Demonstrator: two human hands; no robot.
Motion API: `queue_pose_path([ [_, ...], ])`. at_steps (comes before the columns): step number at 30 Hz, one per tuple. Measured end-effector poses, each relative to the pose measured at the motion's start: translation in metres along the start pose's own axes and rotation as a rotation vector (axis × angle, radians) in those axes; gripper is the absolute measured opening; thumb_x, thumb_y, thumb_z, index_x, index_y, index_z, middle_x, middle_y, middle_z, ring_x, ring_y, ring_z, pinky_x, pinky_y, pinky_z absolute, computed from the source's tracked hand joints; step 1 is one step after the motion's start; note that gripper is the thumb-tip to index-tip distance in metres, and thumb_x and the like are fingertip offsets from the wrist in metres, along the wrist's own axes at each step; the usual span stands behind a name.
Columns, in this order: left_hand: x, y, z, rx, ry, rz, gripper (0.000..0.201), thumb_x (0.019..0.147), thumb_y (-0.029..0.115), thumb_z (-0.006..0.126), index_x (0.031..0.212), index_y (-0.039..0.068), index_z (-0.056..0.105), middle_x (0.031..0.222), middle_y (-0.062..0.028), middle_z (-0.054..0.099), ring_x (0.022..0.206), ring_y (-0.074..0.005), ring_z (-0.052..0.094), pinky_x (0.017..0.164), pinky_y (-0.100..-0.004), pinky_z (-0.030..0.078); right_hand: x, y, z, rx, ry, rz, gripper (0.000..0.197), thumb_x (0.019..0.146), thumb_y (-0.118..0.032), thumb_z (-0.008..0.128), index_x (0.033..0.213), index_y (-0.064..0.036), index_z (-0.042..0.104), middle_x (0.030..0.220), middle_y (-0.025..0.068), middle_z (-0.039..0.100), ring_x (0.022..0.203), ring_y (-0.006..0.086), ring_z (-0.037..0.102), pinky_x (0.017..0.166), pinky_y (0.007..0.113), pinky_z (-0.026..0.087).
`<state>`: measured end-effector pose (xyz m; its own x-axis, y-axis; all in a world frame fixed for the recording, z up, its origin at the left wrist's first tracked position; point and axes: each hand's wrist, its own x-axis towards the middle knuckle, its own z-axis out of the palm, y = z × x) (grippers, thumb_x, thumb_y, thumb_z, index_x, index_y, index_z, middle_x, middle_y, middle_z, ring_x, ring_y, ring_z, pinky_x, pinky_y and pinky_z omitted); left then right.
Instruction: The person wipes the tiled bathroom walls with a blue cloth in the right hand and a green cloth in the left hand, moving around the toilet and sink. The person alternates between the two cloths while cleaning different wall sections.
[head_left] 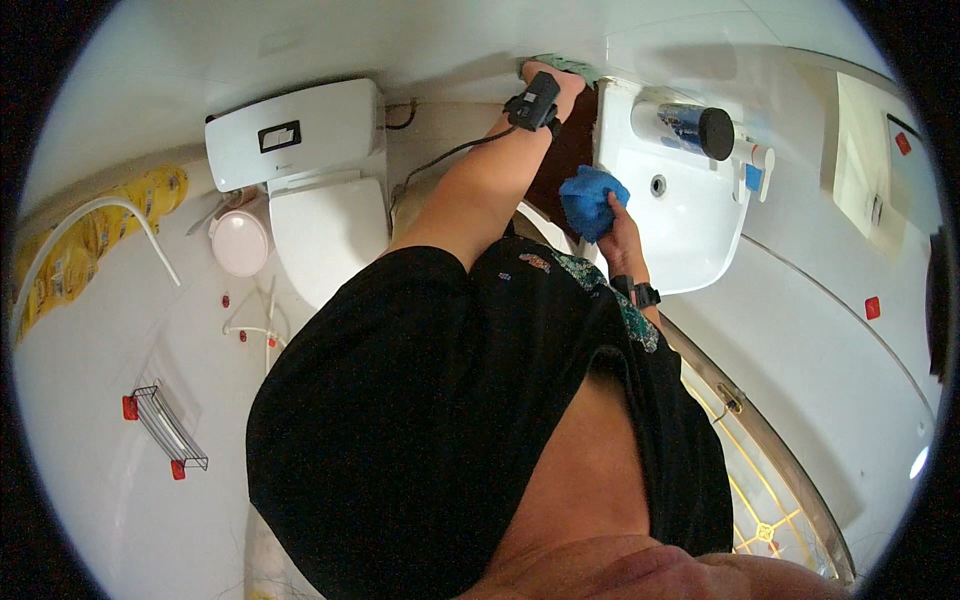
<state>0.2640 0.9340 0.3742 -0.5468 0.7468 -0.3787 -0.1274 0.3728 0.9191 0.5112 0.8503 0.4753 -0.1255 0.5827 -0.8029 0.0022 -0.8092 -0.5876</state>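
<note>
My left arm reaches forward past the toilet to the far wall. There my left hand (565, 80) is pressed on a pale green cloth (562, 65) against the wall, next to the sink's far left corner; its fingers are mostly hidden. A bunched blue cloth (592, 203) is gripped in my right hand (621, 242), over the left rim of the white sink (690, 235). My right fingers are wrapped around the cloth's near side. A black device is strapped to each wrist.
A white toilet (330, 225) stands on the left, with a pink lidded bin (240, 242) beside it. A clear container with a dark lid (715, 134) lies across the sink's back, near a white faucet (760, 158). A wire rack (170, 428) hangs on the left wall.
</note>
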Motion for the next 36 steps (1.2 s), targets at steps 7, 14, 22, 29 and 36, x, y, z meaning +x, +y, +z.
queue_pose_path([
  [7,0.008,-0.011,-0.008,0.100,0.028,-0.012,0.036,0.081,0.021,0.065,0.111,0.002,0.058,0.111,-0.0082,0.063,0.097,-0.0250,0.057,0.090,-0.0332,0.045,-0.016,-0.004,-0.011,0.029,0.032,0.014,0.048,0.098,-0.024,0.050,0.138,0.0008,0.037,0.133,0.0187,0.050,0.119,0.0339,0.053,0.102,0.047,0.043],
  [14,-0.004,0.035,0.038,0.028,0.174,0.089,0.036,0.079,0.021,0.067,0.109,0.002,0.060,0.109,-0.0090,0.065,0.098,-0.0268,0.059,0.090,-0.0345,0.046,-0.012,-0.004,-0.020,0.041,0.061,0.028,0.047,0.098,-0.024,0.051,0.136,0.0014,0.039,0.132,0.0181,0.051,0.117,0.0329,0.054,0.101,0.046,0.044],
  [22,-0.023,0.050,0.027,0.020,-0.096,0.073,0.058,0.079,0.037,0.064,0.130,0.012,0.052,0.131,-0.0084,0.057,0.122,-0.0268,0.050,0.102,-0.0345,0.039,-0.003,-0.020,-0.016,-0.005,0.029,0.017,0.050,0.097,-0.025,0.053,0.136,0.0026,0.038,0.133,0.0178,0.051,0.117,0.0323,0.054,0.101,0.045,0.044],
  [29,0.001,0.015,0.031,0.095,-0.094,0.020,0.056,0.079,0.036,0.065,0.127,0.011,0.054,0.128,-0.0093,0.058,0.120,-0.0272,0.052,0.101,-0.0342,0.040,-0.003,-0.027,-0.034,0.014,0.074,0.004,0.051,0.096,-0.024,0.055,0.136,0.0032,0.039,0.133,0.0179,0.051,0.117,0.0319,0.054,0.102,0.044,0.043],
  [36,0.023,-0.028,0.031,0.154,-0.080,-0.045,0.054,0.078,0.036,0.066,0.124,0.009,0.056,0.126,-0.0102,0.060,0.118,-0.0277,0.054,0.100,-0.0340,0.042,0.003,-0.026,-0.050,0.039,0.086,0.010,0.050,0.096,-0.024,0.054,0.135,0.0041,0.039,0.132,0.0187,0.052,0.117,0.0321,0.054,0.102,0.043,0.043],
])
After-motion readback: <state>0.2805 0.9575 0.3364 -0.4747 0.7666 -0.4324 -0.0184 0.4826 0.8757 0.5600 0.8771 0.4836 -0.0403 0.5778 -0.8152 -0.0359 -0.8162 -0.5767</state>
